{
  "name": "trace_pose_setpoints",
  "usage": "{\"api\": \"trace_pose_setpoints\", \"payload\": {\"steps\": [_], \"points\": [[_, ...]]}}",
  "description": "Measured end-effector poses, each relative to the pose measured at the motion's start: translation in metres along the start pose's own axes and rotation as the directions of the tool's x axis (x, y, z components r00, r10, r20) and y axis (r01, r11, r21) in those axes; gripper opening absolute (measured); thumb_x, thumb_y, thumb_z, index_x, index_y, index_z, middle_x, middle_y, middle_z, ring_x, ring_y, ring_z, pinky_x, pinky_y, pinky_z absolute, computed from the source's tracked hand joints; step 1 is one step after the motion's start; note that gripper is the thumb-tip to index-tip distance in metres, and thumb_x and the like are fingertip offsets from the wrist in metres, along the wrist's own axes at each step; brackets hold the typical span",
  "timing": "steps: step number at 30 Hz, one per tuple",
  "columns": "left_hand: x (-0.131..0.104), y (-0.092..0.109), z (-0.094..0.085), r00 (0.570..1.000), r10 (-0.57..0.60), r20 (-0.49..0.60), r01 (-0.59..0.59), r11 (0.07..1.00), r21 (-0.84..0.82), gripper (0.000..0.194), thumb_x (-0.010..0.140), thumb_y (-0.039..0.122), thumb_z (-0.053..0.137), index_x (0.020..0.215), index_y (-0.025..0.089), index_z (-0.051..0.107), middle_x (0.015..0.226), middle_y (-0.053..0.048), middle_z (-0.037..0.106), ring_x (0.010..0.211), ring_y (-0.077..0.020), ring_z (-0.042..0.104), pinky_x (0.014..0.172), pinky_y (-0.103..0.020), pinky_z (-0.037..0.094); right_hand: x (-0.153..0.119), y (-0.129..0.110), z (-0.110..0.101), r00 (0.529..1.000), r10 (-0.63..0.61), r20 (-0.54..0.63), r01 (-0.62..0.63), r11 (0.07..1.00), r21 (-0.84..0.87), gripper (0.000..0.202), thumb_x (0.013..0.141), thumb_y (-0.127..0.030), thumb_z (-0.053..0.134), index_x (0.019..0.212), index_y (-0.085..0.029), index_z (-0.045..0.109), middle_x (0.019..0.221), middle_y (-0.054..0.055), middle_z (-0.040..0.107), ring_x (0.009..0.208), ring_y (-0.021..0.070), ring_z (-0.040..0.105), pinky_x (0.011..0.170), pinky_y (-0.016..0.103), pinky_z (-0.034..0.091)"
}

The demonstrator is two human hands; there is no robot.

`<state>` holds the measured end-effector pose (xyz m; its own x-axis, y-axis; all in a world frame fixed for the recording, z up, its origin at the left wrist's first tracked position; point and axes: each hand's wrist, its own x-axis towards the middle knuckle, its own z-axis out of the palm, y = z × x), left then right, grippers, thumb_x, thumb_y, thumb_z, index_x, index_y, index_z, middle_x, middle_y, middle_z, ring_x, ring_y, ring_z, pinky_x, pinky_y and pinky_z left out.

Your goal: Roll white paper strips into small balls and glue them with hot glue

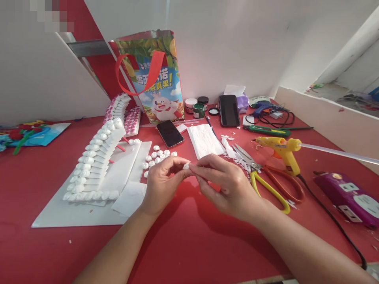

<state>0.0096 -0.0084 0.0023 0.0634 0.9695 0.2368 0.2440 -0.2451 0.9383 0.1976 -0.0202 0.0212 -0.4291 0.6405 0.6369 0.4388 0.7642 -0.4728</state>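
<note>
Between the fingertips of both hands is a small white paper rosette [186, 166]. My left hand [166, 179] pinches it from the left with thumb and forefinger. My right hand [226, 181] has its fingers together at the rosette's right side. Several similar white rosettes [154, 155] lie on the red table behind my left hand. To the left, a white structure [99, 163] edged with rows of white rosettes stands on a white board [50, 215]. A stack of white paper sheets [205, 140] lies just beyond the hands.
Scissors [251, 163] and a yellow glue gun [280, 146] lie at the right, near a purple box [348, 197]. Behind are two phones [169, 133], paint jars [198, 110] and a printed bag [156, 83]. Paper scraps litter the red table [189, 252].
</note>
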Motion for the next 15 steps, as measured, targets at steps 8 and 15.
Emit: {"api": "trace_pose_setpoints", "payload": {"steps": [8, 15], "points": [[0.0009, 0.0006, -0.0033, 0.985, -0.115, 0.128, 0.159, 0.894, -0.418, 0.023, 0.083, 0.036, 0.081, 0.101, 0.022, 0.078, 0.083, -0.001, 0.071, 0.076, -0.0111, 0.063, 0.075, -0.022, 0.053, -0.0014, 0.0010, -0.0032, 0.998, -0.056, 0.018, 0.059, 0.987, -0.150, 0.030, 0.095, -0.011, 0.050, 0.119, -0.016, 0.067, 0.099, 0.011, 0.066, 0.080, 0.0162, 0.063, 0.067, 0.029, 0.053], [0.0047, 0.0046, -0.0034, 0.951, -0.247, 0.185, 0.309, 0.737, -0.601, 0.011, 0.080, 0.028, 0.082, 0.087, 0.020, 0.081, 0.077, -0.001, 0.070, 0.068, -0.0082, 0.061, 0.069, -0.018, 0.052, 0.0014, -0.0061, -0.0028, 0.981, -0.128, 0.147, 0.179, 0.890, -0.419, 0.024, 0.100, -0.012, 0.048, 0.113, -0.010, 0.067, 0.090, 0.008, 0.066, 0.072, 0.0165, 0.055, 0.060, 0.030, 0.045]]}}
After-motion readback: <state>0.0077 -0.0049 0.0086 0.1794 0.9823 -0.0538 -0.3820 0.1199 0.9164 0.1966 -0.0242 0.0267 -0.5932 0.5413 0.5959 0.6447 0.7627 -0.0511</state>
